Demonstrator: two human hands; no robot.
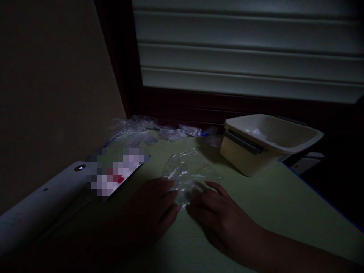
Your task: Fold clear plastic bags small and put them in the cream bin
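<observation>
A clear, crinkled plastic bag (186, 167) lies spread on the green tabletop (284, 212) in front of me. My left hand (155, 206) is at its near left side, fingers bent and closed on the edge, with the thumb close to the bag's near end. From the right, my right hand (216, 212) grips the near edge, fingertips close to those of the left; its little finger is lifted. Dim light partly hides the fingertips.
A cream plastic bin (241, 155) with a grey handle stands at the right, whitish plastic inside. More clear bags (170, 132) lie along the back edge. At the left are a pixelated flat item (125, 180) and a long white object (48, 201). Wall and shutter (241, 57) bound the table.
</observation>
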